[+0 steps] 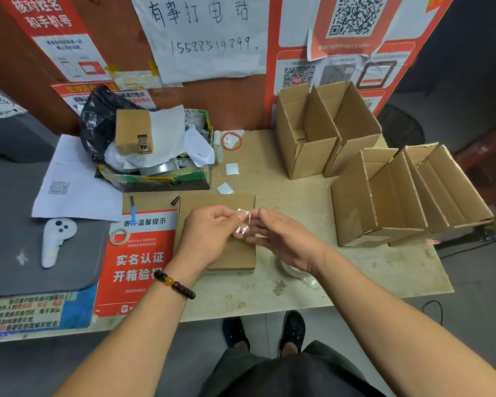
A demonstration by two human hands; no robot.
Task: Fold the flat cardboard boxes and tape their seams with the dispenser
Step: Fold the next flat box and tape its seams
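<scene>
At frame centre our left hand [209, 236] and right hand [281, 242] pinch a crumpled scrap of clear tape [242, 223] (its long axis unclear) above the flat cardboard boxes [218, 262], stacked with their long side running up-frame. A tape roll [291, 269] lies under our right wrist, folded boxes [355, 173] stand at right.

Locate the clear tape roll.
Head view: the tape roll lies on the table, right of the flat box, partly hidden under the right hand.

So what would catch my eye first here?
Probably the two hands, left hand and right hand, pinching a crumpled scrap of clear tape above the flat brown cardboard box at table centre. Then the opened-up brown cardboard boxes along the right.
</scene>
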